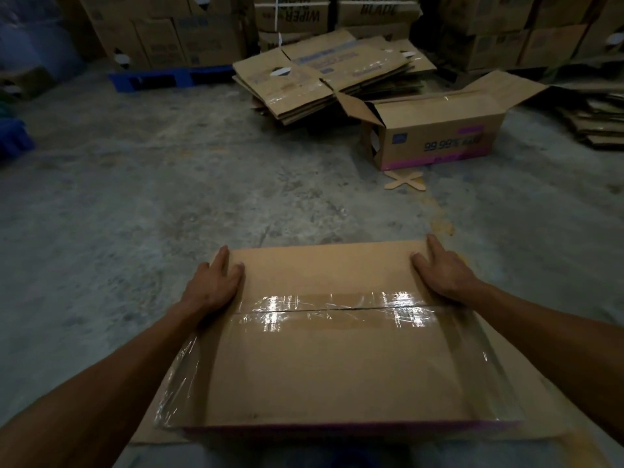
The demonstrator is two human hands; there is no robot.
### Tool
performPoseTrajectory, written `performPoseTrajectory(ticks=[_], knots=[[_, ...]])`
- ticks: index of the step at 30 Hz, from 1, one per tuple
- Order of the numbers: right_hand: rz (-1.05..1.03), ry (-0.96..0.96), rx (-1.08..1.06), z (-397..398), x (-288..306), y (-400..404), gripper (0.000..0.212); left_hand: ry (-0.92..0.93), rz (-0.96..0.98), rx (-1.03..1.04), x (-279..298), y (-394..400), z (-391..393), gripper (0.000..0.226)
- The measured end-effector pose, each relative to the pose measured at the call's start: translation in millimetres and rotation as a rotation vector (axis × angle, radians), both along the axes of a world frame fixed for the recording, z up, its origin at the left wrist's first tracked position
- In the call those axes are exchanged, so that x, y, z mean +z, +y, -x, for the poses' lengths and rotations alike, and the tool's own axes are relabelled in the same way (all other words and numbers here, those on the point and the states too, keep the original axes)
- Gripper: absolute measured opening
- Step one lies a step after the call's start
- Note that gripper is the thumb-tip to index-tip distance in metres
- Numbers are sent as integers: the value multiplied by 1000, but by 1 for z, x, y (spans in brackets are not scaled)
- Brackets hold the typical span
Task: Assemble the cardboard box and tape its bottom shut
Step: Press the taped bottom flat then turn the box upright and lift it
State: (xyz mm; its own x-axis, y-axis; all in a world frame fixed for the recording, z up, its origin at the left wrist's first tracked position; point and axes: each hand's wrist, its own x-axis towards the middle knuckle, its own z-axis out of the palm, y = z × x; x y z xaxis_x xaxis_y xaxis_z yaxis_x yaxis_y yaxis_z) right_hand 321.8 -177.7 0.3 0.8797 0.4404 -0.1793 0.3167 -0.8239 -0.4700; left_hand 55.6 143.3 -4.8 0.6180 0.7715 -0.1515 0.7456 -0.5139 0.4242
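Both hands are laid flat on the upturned bottom of the cardboard box, seen from the head camera: the left hand at about ten o'clock of the panel, the right hand at about two o'clock, each open with fingers held loosely together and pointing toward twelve, thumbs turned inward, nothing pinched. The box is set on the concrete floor directly below the camera, at six o'clock of the view. Clear tape is seen run across the centre seam from nine to three o'clock, with further strips folded over both side edges. The step is judged to be the smoothing of the tape, nearly finished. It would be done well if the palms were drawn firmly along the seam outward, so wrinkles are flattened and the ends bonded down the sides. Both forearms are extended forward, converging slightly, wrists low. An open box and flattened cartons are left at one o'clock.
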Motion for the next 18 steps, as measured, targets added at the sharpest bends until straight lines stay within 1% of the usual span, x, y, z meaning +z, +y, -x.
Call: performPoseTrajectory(ticks=[2,5,7,9,11,12,13,15,18], knots=[[-49,3,-5,1,13,4,70,-30,1,-21,18,-1,-2,73],[-211,-100,13,2,45,12,69,-155,-77,43,57,-2,-7,65],[-382,-199,3,3,70,17,68,-295,-160,105,87,-1,-9,68],[-571,-281,5,6,94,18,71,-473,-220,131,113,-3,-6,70],[-725,-330,22,12,112,16,74,-665,-224,124,132,-7,-3,72],[-775,-330,28,15,117,13,74,-727,-218,115,138,-11,0,72],[-808,-319,30,20,120,10,74,-749,-212,105,139,-15,5,73],[-824,-296,33,27,118,0,68,-702,-199,93,128,-22,17,74],[-719,-322,-19,41,108,-14,56,-577,-197,82,97,-38,40,72]])
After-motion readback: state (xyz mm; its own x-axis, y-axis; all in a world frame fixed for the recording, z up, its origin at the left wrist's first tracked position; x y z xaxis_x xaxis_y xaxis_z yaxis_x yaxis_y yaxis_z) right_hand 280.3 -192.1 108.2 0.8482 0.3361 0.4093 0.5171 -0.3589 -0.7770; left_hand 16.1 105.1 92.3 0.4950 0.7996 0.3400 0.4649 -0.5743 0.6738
